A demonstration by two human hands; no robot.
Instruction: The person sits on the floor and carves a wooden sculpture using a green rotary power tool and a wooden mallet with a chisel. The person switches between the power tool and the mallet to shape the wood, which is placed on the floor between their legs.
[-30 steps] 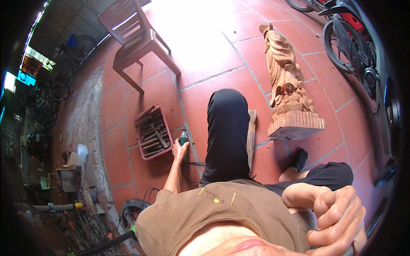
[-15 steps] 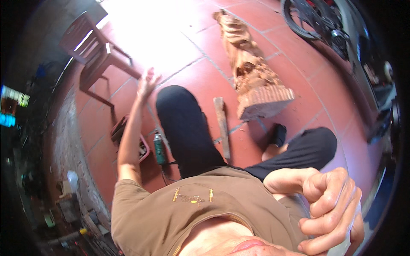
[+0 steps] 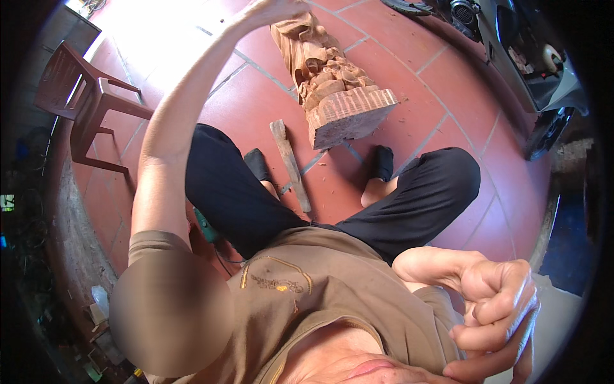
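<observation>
Statue (image 3: 326,73) at left hand (image 3: 281,9), finger contact unclear

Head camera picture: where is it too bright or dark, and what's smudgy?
Head view: white glare swallows floor tiles right of the plastic chair; head view: shadow below the carved wooden statue, black corners; head view: a round smudge over the brown shirt, on its left side.

A carved wooden statue (image 3: 323,70) lies on tiles (image 3: 464,86)
</observation>
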